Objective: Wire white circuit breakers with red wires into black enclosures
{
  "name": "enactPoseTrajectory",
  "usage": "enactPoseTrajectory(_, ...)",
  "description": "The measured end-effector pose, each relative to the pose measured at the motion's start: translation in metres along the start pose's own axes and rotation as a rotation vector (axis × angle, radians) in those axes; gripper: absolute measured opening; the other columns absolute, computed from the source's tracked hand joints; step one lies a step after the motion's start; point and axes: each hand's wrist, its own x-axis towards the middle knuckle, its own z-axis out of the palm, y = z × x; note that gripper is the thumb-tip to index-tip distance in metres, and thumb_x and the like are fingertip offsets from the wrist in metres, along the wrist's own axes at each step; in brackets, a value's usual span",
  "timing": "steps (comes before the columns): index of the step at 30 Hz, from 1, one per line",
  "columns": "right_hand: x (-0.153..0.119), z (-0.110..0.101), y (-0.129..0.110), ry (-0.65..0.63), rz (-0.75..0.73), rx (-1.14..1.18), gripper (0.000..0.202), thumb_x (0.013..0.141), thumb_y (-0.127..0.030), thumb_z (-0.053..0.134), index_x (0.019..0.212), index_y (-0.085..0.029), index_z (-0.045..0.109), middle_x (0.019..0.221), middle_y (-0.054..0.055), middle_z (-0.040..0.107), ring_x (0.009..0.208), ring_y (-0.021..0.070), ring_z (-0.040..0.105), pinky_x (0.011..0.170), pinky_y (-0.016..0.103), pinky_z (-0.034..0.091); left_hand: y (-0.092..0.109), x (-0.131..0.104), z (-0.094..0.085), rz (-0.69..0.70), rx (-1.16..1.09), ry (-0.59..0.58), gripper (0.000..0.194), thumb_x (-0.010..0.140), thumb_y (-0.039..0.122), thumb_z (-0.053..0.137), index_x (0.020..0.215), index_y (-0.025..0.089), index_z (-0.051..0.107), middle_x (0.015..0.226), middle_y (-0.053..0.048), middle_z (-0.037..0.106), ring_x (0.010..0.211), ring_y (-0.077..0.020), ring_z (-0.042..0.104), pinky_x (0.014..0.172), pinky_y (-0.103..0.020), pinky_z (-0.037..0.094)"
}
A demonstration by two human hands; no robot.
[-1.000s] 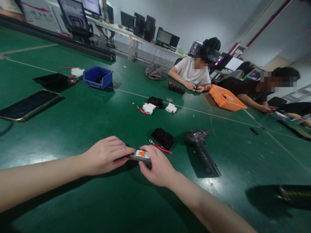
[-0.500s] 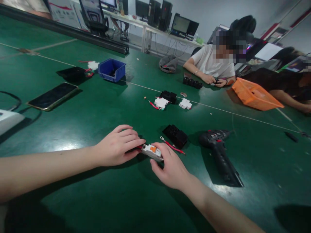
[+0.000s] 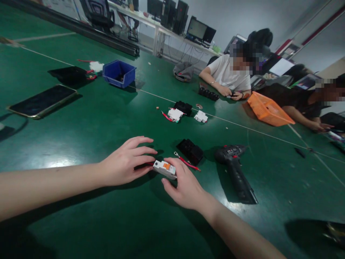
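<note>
A small white circuit breaker (image 3: 165,169) with an orange switch lies low over the green table. My right hand (image 3: 185,183) grips its right end, fingers along the far side and thumb at the near side. A short red wire (image 3: 148,164) shows at the breaker's left end. Around that wire my left hand (image 3: 128,160) is spread, fingers apart, with the thumb below; whether it touches the wire is hard to tell. Just beyond lie a loose red wire with a ring terminal (image 3: 188,162) and a black block-shaped part (image 3: 190,151).
To the right lies a black cordless drill (image 3: 235,169). Farther off are white breakers (image 3: 175,114), a blue bin (image 3: 120,73), a phone (image 3: 43,101) and an orange basket (image 3: 269,109). Two people sit across the table, one in a white shirt (image 3: 229,73).
My left fingers have lifted and spread away from the breaker's left end, baring its screw hole. The right hand keeps its grip. The whole view has shifted slightly.
</note>
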Motion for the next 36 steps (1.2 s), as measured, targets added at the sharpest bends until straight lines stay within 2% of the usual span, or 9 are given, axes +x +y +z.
enactPoseTrajectory(7, -0.0014, 0.0005, 0.0009, 0.017, 0.03, 0.026, 0.053, 0.093, -0.021, 0.059, 0.142, -0.021, 0.038, 0.137, 0.015, 0.058, 0.124, 0.028, 0.058, 0.105, 0.048, 0.052, 0.0005, -0.0018, -0.0023, -0.016, -0.016, 0.0, 0.022, 0.092, 0.023, 0.067, 0.114, 0.022, 0.073, 0.123, -0.007, 0.071, 0.136, -0.0318, 0.049, 0.108, -0.053, 0.049)
enactPoseTrajectory(14, 0.0002, -0.0004, 0.0001, -0.039, 0.011, 0.016, 0.055, 0.092, -0.021, 0.061, 0.142, -0.022, 0.038, 0.138, 0.014, 0.056, 0.126, 0.0293, 0.056, 0.107, 0.05, 0.049, -0.0033, -0.0012, 0.0027, -0.078, -0.159, -0.035, 0.021, 0.094, 0.025, 0.065, 0.114, 0.023, 0.072, 0.119, -0.006, 0.072, 0.131, -0.0262, 0.053, 0.105, -0.043, 0.052)
enactPoseTrajectory(20, -0.002, 0.0011, 0.0021, -0.012, 0.007, 0.042, 0.053, 0.093, -0.02, 0.058, 0.141, -0.022, 0.038, 0.137, 0.014, 0.056, 0.126, 0.0285, 0.057, 0.106, 0.048, 0.049, -0.0006, -0.002, -0.0004, -0.114, -0.135, 0.009, 0.041, 0.093, 0.026, 0.066, 0.134, 0.021, 0.06, 0.128, -0.009, 0.069, 0.133, -0.0261, 0.052, 0.106, -0.042, 0.051)
enactPoseTrajectory(28, -0.0019, 0.0024, 0.0016, 0.026, 0.038, 0.065, 0.052, 0.092, -0.019, 0.059, 0.14, -0.023, 0.04, 0.133, 0.013, 0.058, 0.12, 0.0265, 0.06, 0.103, 0.045, 0.051, 0.0025, -0.0044, -0.0023, -0.081, -0.157, 0.013, 0.039, 0.093, 0.03, 0.067, 0.13, 0.019, 0.06, 0.126, -0.011, 0.068, 0.134, -0.027, 0.052, 0.107, -0.042, 0.049)
enactPoseTrajectory(36, -0.0016, 0.0025, 0.0012, 0.021, 0.035, 0.063, 0.049, 0.093, -0.017, 0.058, 0.139, -0.023, 0.041, 0.13, 0.012, 0.058, 0.117, 0.0262, 0.06, 0.1, 0.045, 0.052, -0.0021, -0.0027, -0.0006, -0.087, -0.198, -0.076, 0.03, 0.094, 0.028, 0.065, 0.124, 0.022, 0.065, 0.114, -0.006, 0.073, 0.112, -0.0211, 0.064, 0.1, -0.038, 0.047)
